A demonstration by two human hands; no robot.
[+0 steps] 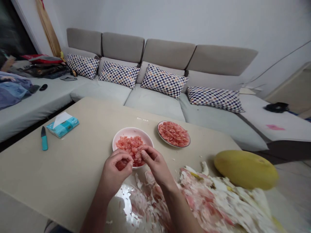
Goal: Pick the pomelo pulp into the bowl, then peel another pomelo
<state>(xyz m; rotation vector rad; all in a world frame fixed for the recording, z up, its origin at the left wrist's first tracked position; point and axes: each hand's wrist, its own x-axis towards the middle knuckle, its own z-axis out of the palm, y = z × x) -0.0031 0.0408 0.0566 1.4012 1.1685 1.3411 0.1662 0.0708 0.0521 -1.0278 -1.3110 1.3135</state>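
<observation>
Both my hands are over the near rim of a white bowl (116, 137) that holds loose pink pomelo flesh (130, 142). My left hand (116, 170) is closed in a pinch, thumb against forefinger; whatever small bit lies between the tips is too small to name. Close beside it, my right hand (155, 163) pinches a translucent piece of pomelo (138, 155) between thumb and fingers. Behind the bowl to the right, a dark-rimmed plate (167, 142) is heaped with more pink pomelo flesh (174, 133).
White and pink peel scraps (213, 200) spread over the table (80, 168) at near right. A whole yellow pomelo (245, 169) lies beyond them. At left are a teal-handled knife (44, 140) and a blue tissue pack (63, 126). A sofa (155, 100) with checkered cushions stands behind.
</observation>
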